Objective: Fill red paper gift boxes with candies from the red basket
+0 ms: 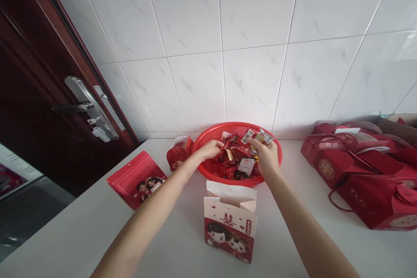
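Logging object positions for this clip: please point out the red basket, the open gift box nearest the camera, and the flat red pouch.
red basket (208,132), head view, back rim.
open gift box (230,234), head view, printed front face.
flat red pouch (137,178), head view, middle of its face.

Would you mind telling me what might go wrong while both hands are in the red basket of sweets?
The open gift box stands upright just below the forearms, so a lowered arm could tip it. The red basket is heaped with wrapped sweets; the left hand and right hand rummaging together might spill some onto the counter.
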A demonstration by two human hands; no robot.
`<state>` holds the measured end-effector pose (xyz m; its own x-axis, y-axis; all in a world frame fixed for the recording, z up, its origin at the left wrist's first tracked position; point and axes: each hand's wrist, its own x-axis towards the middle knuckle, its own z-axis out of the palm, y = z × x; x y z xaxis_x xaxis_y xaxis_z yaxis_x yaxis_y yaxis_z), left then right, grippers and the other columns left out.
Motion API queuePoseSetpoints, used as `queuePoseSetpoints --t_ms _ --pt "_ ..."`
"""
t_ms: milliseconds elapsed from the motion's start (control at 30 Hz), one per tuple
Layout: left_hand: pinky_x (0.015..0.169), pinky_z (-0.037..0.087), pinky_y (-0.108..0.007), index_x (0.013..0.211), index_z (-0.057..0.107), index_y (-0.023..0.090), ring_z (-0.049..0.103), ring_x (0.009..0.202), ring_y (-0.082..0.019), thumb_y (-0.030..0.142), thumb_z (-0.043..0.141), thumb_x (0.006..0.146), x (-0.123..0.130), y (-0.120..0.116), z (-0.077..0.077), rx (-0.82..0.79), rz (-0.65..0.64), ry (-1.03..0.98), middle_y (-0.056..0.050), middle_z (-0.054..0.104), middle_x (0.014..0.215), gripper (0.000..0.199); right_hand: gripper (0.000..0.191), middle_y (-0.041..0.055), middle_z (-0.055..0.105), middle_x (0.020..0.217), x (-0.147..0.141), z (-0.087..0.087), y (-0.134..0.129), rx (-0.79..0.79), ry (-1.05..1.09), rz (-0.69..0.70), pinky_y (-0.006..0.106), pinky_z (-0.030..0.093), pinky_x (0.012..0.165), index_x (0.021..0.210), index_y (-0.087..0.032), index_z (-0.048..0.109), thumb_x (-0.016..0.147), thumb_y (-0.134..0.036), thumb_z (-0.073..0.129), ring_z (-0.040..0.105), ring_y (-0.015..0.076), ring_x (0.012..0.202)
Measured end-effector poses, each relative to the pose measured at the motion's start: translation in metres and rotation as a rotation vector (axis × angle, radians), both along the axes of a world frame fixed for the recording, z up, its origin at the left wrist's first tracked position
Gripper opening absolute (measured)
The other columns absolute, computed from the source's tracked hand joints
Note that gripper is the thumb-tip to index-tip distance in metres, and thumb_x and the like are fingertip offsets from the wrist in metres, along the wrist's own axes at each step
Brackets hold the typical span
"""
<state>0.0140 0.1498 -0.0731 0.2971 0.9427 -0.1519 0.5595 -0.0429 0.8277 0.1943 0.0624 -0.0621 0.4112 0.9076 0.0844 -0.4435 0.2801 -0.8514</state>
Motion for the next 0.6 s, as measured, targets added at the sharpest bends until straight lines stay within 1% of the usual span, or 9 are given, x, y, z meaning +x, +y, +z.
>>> queuePoseSetpoints --t_ms 133,200,267,367,467,533,600 --pt "0.067 0.052 -0.021 0.108 0.069 0.014 0.066 0.077 -0.013 -0.003 0.054 0.073 -0.0018 0.0023 0.0014 0.075 0.035 -0.072 -0.004 0.074 0.089 0.042 0.022 -0.0004 0.071 0.064 -0.0002 -0.0005 0.0007 -0.002 0.007 -0.003 0.028 0.054 0.055 0.068 -0.017 0.07 0.053 -0.025 0.084 0.066 0.0168 0.058" --pt "0.075 0.054 -0.023 0.117 0.067 0.015 0.069 0.085 -0.014 -0.002 0.057 0.076 -0.002 0.0033 0.0016 0.112 0.041 -0.113 -0.006 0.075 0.097 0.045 0.022 -0.0002 0.072 0.064 -0.0002 -0.0014 0.0011 -0.008 0.009 -0.005 0.028 0.054 0.054 0.068 -0.017 0.07 0.053 -0.024 0.084 0.066 0.0172 0.058" --pt "0.08 0.055 -0.025 0.121 0.066 0.014 0.07 0.09 -0.015 0.001 0.06 0.079 -0.0018 0.0042 0.0011 0.142 0.044 -0.142 -0.007 0.076 0.1 0.044 0.023 0.0006 0.073 0.066 -0.0001 -0.0021 0.0013 -0.014 0.011 -0.002 0.029 0.055 0.055 0.07 -0.017 0.07 0.053 -0.025 0.085 0.067 0.0183 0.059" --pt "0.08 0.055 -0.026 0.127 0.063 0.014 0.072 0.087 -0.015 0.005 0.059 0.085 -0.0016 0.005 -0.0002 0.178 0.066 -0.143 -0.009 0.076 0.103 0.043 0.024 0.0016 0.074 0.067 -0.0002 -0.002 0.0008 -0.018 0.008 0.006 0.03 0.055 0.055 0.071 -0.017 0.071 0.053 -0.025 0.085 0.069 0.0197 0.06" --pt "0.078 0.054 -0.024 0.138 0.057 0.018 0.072 0.084 -0.014 0.005 0.051 0.088 -0.0024 0.0041 -0.001 0.229 0.108 -0.082 -0.008 0.075 0.109 0.052 0.023 0.0015 0.073 0.066 -0.0007 -0.0004 0.0 -0.024 0.005 0.008 0.03 0.055 0.055 0.07 -0.017 0.07 0.053 -0.025 0.084 0.069 0.0203 0.061" --pt "0.08 0.052 -0.023 0.137 0.059 0.021 0.072 0.086 -0.015 0.001 0.049 0.085 -0.0031 0.0026 -0.001 0.258 0.113 -0.012 -0.006 0.075 0.108 0.057 0.023 0.0014 0.073 0.066 -0.001 0.0004 -0.0001 -0.028 0.004 0.01 0.03 0.055 0.056 0.069 -0.017 0.07 0.053 -0.025 0.084 0.069 0.0201 0.061" --pt "0.082 0.051 -0.024 0.125 0.069 0.021 0.071 0.089 -0.017 -0.001 0.051 0.081 -0.0035 0.0011 -0.0009 0.269 0.093 0.066 -0.005 0.076 0.102 0.052 0.023 0.0016 0.073 0.066 -0.0012 0.0008 0.0003 -0.026 0.002 0.013 0.03 0.055 0.056 0.07 -0.017 0.071 0.052 -0.025 0.084 0.068 0.0196 0.061"
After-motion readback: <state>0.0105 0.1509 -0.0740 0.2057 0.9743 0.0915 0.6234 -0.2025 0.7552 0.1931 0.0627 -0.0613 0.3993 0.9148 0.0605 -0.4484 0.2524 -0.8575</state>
